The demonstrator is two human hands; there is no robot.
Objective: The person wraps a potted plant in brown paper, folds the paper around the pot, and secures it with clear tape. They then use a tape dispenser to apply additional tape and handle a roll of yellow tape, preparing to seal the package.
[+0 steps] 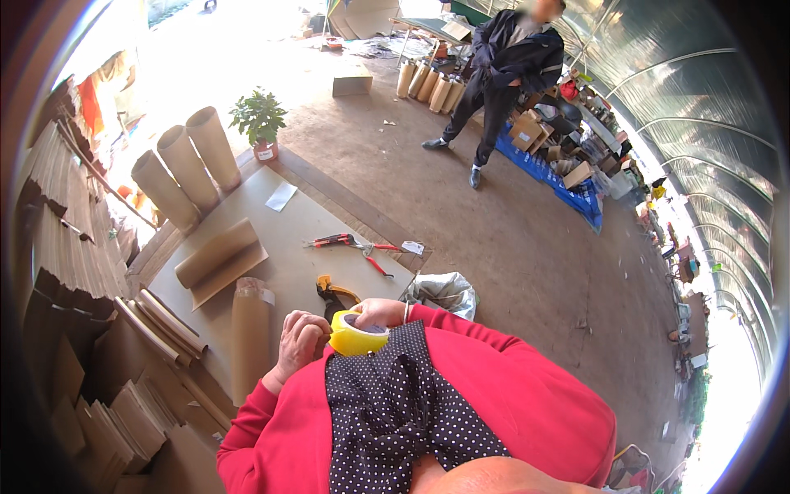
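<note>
Close to my chest I hold a roll of yellow packing tape (357,341). The fingers of my right hand (379,312) reach into its white-edged core and grip it. My left hand (302,341) is curled with its fingertips at the roll's left edge; whether they pinch a loose tape end is hidden. Just beyond the roll lies a tool with an orange handle (336,289), partly covered by my hands. A rolled kraft-paper tube (251,339), its far end wrapped in clear plastic, lies left of my left hand. Past it rests a partly unrolled brown sheet (222,262).
Red-handled pliers (373,252) and a red-and-black tool (330,240) lie on the table (290,247). Several brown tubes (213,148) and a potted plant (259,120) stand along its edges. A plastic bag (441,293) borders it. Cardboard stacks (123,426) fill the left. A person (500,80) stands beyond.
</note>
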